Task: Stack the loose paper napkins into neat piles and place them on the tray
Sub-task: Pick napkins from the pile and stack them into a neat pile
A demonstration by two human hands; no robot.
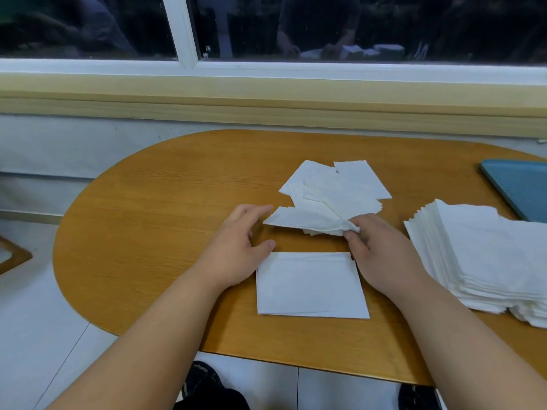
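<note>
A loose heap of white paper napkins (337,184) lies on the middle of the wooden table (154,208). My right hand (376,247) pinches the corner of one napkin (305,218) lifted off the heap's near edge. My left hand (236,247) is open, its fingertips just touching that napkin's left end. A small neat pile of napkins (310,287) lies between my wrists. A tall stack of napkins (485,255) stands at the right. The blue tray (521,184) sits at the far right, cut off by the frame.
The table's rounded left end and near edge border white floor tiles (35,321). A window sill and wall run along the far side. A wooden frame (11,255) pokes in at the left edge. My dark shoes show below the table.
</note>
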